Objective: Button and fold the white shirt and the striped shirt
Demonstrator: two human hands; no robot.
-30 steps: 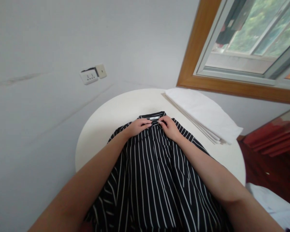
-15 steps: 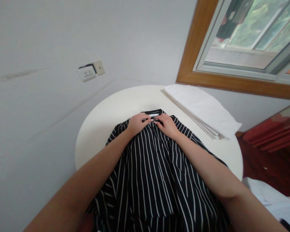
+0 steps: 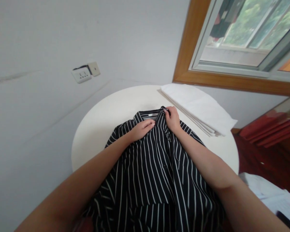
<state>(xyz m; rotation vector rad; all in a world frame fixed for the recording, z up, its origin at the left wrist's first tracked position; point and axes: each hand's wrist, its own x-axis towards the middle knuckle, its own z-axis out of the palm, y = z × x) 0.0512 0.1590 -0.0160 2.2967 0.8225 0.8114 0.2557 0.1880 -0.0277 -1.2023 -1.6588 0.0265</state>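
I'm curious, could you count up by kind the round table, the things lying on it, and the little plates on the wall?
Round white table: 1
Black-and-white striped shirt: 1
White-topped pile: 1, its layers not counted
Wall plates: 2, a socket plate and a cream plate
Total: 5

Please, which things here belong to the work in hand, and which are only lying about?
In use:
striped shirt
left hand, at its front
right hand, holding its collar
white table beneath

Lying about:
white stack beside the shirt
white item, lower right
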